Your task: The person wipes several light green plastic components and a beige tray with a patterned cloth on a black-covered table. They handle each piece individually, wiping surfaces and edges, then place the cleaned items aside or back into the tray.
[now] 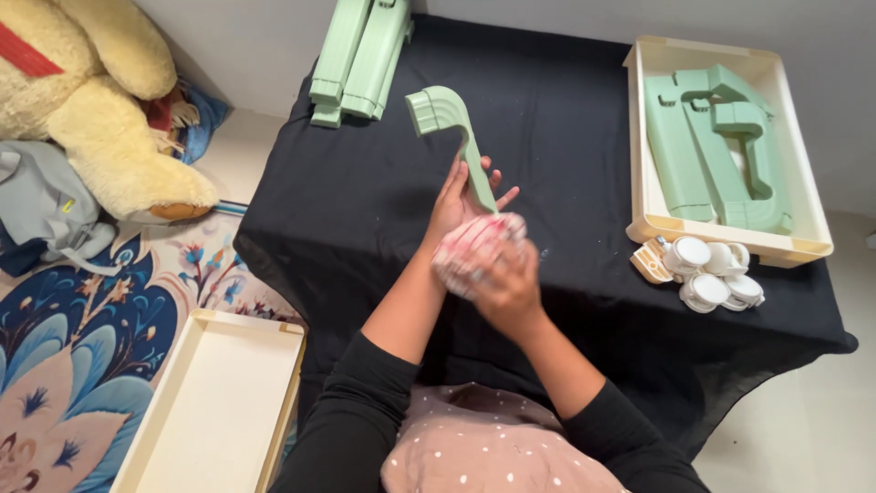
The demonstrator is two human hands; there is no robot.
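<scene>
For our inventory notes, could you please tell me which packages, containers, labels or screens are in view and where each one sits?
Cream tray: right on the black table, rectangular, holding green parts.
Cream tray: on the floor, lower left, rectangular.
White round jars: clustered below the right tray.
No labels or screens visible.

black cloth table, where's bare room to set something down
The black cloth table is bare in the middle, between the green bracket in the left hand and the cream tray, and along the left edge below the green stack. It is crowded at the white tubs.
</scene>
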